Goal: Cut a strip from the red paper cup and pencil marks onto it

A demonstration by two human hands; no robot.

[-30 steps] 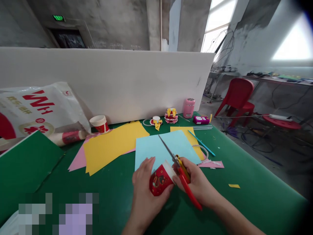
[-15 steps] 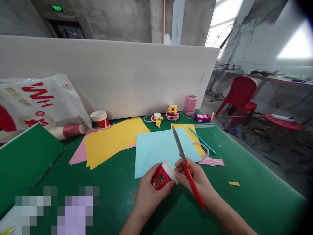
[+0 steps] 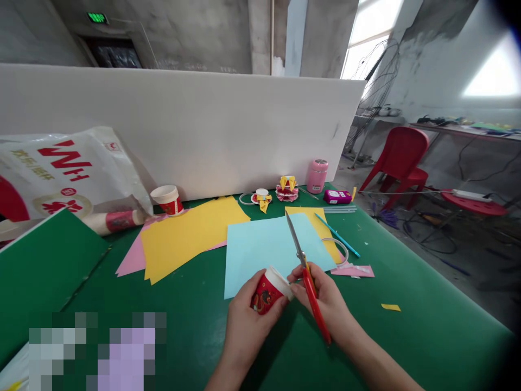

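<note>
Red paper cup (image 3: 265, 296) is up off the green counter (image 3: 183, 336), tipped with its white mouth to the right, and the left hand (image 3: 249, 315) has its grip wrapped round the body, fingers on one side, thumb on the other. That hold seems meant to leave the rim free for the right hand (image 3: 325, 296), whose fingertips appear to touch it. The right grip also holds the scissors (image 3: 310, 283), blades together and pointing away over the light blue sheet (image 3: 256, 250); I guess they are carried that way so the points are clear of the cup. Yellow paper (image 3: 187, 239) lies further left, and a second cup (image 3: 176, 206) stands near the white partition (image 3: 203, 130), probably set back for elbow room.
</note>
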